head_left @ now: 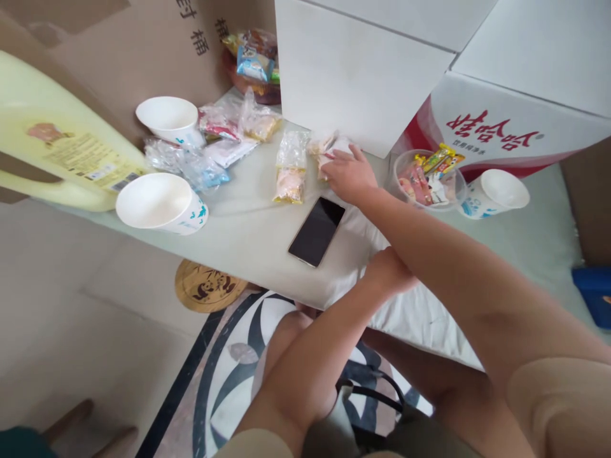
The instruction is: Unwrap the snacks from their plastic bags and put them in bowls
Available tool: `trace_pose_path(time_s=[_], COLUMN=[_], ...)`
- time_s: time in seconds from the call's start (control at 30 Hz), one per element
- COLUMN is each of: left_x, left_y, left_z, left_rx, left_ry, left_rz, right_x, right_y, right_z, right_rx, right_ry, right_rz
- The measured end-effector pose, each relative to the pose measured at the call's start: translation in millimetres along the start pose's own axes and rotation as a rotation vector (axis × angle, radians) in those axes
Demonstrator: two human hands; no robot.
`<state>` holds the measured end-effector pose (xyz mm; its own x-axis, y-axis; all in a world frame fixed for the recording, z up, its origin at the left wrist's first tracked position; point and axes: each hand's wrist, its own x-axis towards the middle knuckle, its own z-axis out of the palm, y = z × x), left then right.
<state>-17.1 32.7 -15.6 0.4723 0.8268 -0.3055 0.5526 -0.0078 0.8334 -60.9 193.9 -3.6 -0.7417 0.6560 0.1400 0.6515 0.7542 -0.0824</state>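
My right hand [352, 175] reaches across the table with its fingers on a small white and clear snack packet [329, 149] by the white box. Below it, my left hand [389, 270] rests near the table's edge, its fingers hidden under my right forearm. Just left of my right hand lies a clear packet [290, 178] with a yellowish snack inside. A dark-screened phone [317, 231] lies on the table in front of both packets.
Paper cups [160, 202] and several packets [224, 124] stand left beside a yellow jug [62, 140]. A clear bowl [405, 191] of snacks and another cup [499, 194] are right. White boxes [353, 70] and a snack basket [258, 89] are behind. A round stool [207, 286] stands below.
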Motion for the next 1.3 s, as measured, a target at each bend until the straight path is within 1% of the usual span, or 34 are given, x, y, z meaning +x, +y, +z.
trace_pose_path(time_s=[0.07,0.17,0.23,0.27,0.3,0.37,0.43,0.5,0.53,0.6,0.63,0.67,0.7,0.77,0.83,0.9,0.93,1.0,1.03,1.1,1.13,1.23,1.3], left_x=[-5,-13,-16,-16,-16,-16,-14,-12,-11,-8,-7,-5,-3,1,7,14,18,24,27,32,35,42,47], left_y=[3,8,10,10,9,8,8,10,12,17,19,21,23,24,24,22,21,18,17,13,10,3,-1], left_z=[0.3,3.5,5.7,6.4,6.7,6.4,5.7,5.9,6.8,10.5,13.2,16.3,19.7,26.2,31.0,33.2,33.4,32.2,31.3,29.6,29.0,29.1,30.8], left_rx=[0.052,0.085,0.047,0.010,-0.042,-0.199,-0.435,-0.753,-0.917,-1.177,-1.260,-1.311,-1.335,-1.327,-1.276,-1.226,-1.209,-1.185,-1.174,-1.145,-1.125,-1.045,-0.991], left_ry=[0.037,0.060,0.100,0.129,0.160,0.212,0.228,0.195,0.150,0.038,-0.004,-0.021,-0.011,0.060,0.137,0.203,0.232,0.276,0.289,0.307,0.321,0.382,0.414], left_rz=[0.006,0.052,0.099,0.127,0.154,0.168,0.114,0.042,0.020,0.017,0.036,0.058,0.077,0.100,0.088,0.065,0.059,0.072,0.087,0.124,0.141,0.177,0.194], right_x=[-9,-28,-50,-66,-85,-133,-187,-237,-257,-287,-296,-303,-308,-315,-322,-330,-335,-345,-350,-360,-365,-375,-377], right_y=[-1,4,12,16,20,24,23,16,11,1,-3,-6,-9,-12,-10,-1,6,26,38,60,70,86,87], right_z=[-7,-22,-34,-42,-50,-67,-79,-82,-79,-66,-58,-50,-42,-32,-29,-31,-33,-34,-33,-28,-24,-16,-18], right_rx=[0.030,0.179,0.272,0.301,0.321,0.322,0.264,0.162,0.117,0.073,0.076,0.089,0.108,0.154,0.214,0.277,0.293,0.271,0.241,0.181,0.164,0.171,0.207], right_ry=[0.057,0.182,0.280,0.333,0.392,0.524,0.660,0.768,0.786,0.750,0.707,0.663,0.622,0.574,0.575,0.607,0.628,0.646,0.633,0.555,0.499,0.364,0.348], right_rz=[0.030,0.192,0.295,0.331,0.356,0.396,0.421,0.414,0.400,0.351,0.314,0.272,0.230,0.170,0.168,0.225,0.281,0.449,0.545,0.710,0.765,0.826,0.870])
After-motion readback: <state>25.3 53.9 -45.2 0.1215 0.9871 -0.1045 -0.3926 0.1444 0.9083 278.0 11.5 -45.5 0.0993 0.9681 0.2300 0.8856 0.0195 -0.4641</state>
